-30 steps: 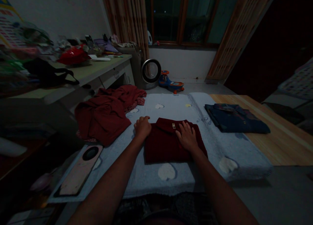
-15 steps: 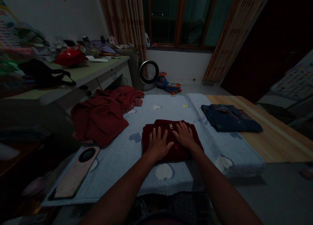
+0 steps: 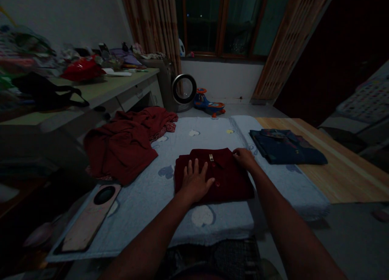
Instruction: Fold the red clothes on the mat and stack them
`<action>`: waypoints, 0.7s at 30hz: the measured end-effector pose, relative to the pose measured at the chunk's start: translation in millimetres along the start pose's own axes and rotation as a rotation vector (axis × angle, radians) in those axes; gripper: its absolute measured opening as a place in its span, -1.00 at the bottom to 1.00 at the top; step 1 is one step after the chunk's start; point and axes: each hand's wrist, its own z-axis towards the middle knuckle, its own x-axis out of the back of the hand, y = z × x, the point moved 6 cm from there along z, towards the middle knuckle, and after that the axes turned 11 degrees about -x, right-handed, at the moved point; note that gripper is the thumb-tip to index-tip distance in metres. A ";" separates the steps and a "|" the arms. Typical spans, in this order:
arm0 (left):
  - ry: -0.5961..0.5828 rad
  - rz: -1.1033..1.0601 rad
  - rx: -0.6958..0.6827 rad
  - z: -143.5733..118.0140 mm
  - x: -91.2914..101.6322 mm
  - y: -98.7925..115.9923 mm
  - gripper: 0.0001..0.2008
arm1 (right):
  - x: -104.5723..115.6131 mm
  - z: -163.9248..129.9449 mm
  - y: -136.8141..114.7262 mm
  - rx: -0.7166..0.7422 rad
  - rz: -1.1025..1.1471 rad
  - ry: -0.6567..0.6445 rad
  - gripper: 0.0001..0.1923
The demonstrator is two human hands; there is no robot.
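Blanket (image 3: 182, 227): pale blue with heart shapes, spread over the worktop (image 3: 340, 178).
Pile (image 3: 121, 146): crumpled red clothes on the blanket's left.
Shirt (image 3: 226, 178): dark red, folded, lay mid-blanket.
Left hand (image 3: 194, 182): open, palm flat on the shirt.
Right hand (image 3: 244, 157): fingers curled at the shirt's far right corner; grip unclear.

A dim room in a home: curtains (image 3: 158, 24) beside a window (image 3: 221, 20), a child's ride-on toy (image 3: 209, 103) on the floor, laundry (image 3: 124, 144) heaped nearby.
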 end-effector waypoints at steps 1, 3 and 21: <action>0.000 0.002 -0.002 0.1 -0.3 -0.2 -0.26 | 0.7 3.1 1.2 0.014 0.005 -0.017 -0.73; 0.000 0.004 -0.006 0.1 -0.6 0.1 -0.26 | 2.5 7.6 3.8 0.036 0.034 -0.039 -0.76; 0.008 -0.005 -0.017 -0.9 4.1 -0.2 -0.28 | 2.4 -16.1 11.9 -0.131 0.079 0.162 -0.63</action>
